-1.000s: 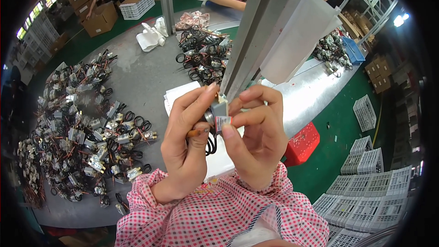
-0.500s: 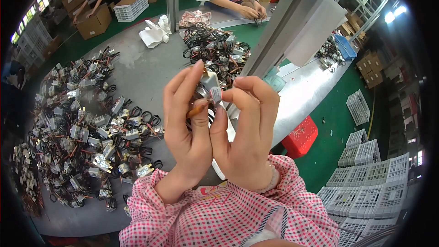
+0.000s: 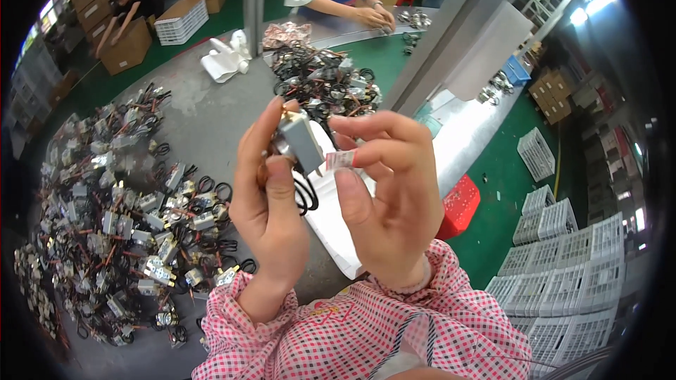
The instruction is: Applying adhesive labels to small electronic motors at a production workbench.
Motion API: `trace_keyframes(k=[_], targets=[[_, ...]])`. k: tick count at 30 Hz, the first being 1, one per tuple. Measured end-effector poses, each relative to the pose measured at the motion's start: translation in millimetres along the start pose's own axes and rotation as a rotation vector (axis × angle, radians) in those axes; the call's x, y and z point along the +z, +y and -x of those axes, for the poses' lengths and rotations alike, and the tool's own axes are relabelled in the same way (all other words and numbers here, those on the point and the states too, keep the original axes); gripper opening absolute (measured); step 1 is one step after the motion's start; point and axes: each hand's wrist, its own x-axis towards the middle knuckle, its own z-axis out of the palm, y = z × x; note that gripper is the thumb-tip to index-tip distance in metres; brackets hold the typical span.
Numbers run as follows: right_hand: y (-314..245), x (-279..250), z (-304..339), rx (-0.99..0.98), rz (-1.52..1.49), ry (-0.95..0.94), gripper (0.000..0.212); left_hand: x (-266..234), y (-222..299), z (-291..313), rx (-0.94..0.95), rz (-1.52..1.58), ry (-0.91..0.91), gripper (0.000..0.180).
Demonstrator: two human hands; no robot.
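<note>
My left hand (image 3: 271,222) is closed around a small grey box-shaped metal part (image 3: 303,142), holding it tilted above the table. A loop of black wire (image 3: 305,193) hangs from the part beside my left thumb. My right hand (image 3: 391,200) pinches a small white label (image 3: 340,160) with red print between thumb and finger. The label's free end is right by the part's lower right edge; whether it touches cannot be told. Below both hands lies a white sheet-like strip (image 3: 338,232), partly hidden by them.
A large heap of similar wired parts (image 3: 141,218) covers the table's left side; another pile (image 3: 324,81) lies ahead. A metal post (image 3: 451,42) rises at right. A red stool (image 3: 461,207) and white crates (image 3: 563,260) stand right. A co-worker's hands (image 3: 377,17) work across the table.
My hands have moved apart, the right one shifting right with the label. The grey part is now turned, with its flat side showing. The view has shifted slightly.
</note>
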Motion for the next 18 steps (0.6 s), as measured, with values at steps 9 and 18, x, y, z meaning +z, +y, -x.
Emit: trace_keyframes(k=[9, 18], targets=[[46.6, 38.1, -27.9, 0.208, -0.427, 0.171, 0.008, 15.2, -36.2, -42.9, -0.136, 0.112, 0.119, 0.033], [100.5, 60.9, -39.8, 0.411, -0.530, 0.077, 0.007, -3.3, -89.3, -63.4, -0.152, 0.111, 0.235, 0.035]])
